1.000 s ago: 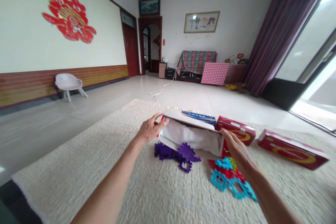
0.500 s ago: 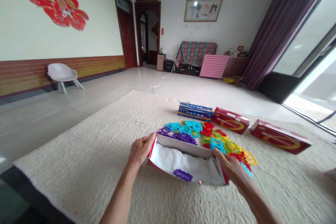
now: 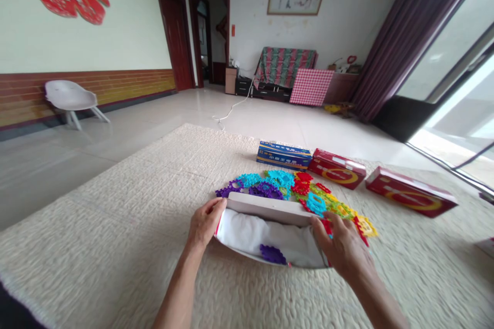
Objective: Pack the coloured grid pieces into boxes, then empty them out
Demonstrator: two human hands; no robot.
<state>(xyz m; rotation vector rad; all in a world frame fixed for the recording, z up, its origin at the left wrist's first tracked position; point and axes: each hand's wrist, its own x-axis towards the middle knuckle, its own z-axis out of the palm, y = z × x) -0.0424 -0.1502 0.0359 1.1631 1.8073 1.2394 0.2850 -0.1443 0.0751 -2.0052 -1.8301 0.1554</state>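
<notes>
An open cardboard box (image 3: 270, 209) with red outer sides is in front of me, low over the quilted cover. White cloth (image 3: 243, 230) fills it, and a purple plastic interlocking piece (image 3: 273, 254) lies on the cloth near the front edge. My left hand (image 3: 206, 218) is closed on the box's left end, thumb at the upper corner. At the right end is my right hand (image 3: 341, 239), its thumb at the rim and its bent fingers over the outer side. Behind the box spreads a pile of purple, blue, red, green and yellow plastic pieces (image 3: 280, 180).
Beyond the pile stand a blue box (image 3: 283, 156), a red box (image 3: 337, 168) and another red box (image 3: 411, 191). Everything rests on a cream quilted cover (image 3: 127, 226). A white chair (image 3: 71, 97) is by the left wall, and a white cable (image 3: 233, 108) runs over the floor.
My right hand has shifted its grip, its fingers now more raised and spread over the box's right end. The box's back flap stands higher. The view has tilted slightly down.
</notes>
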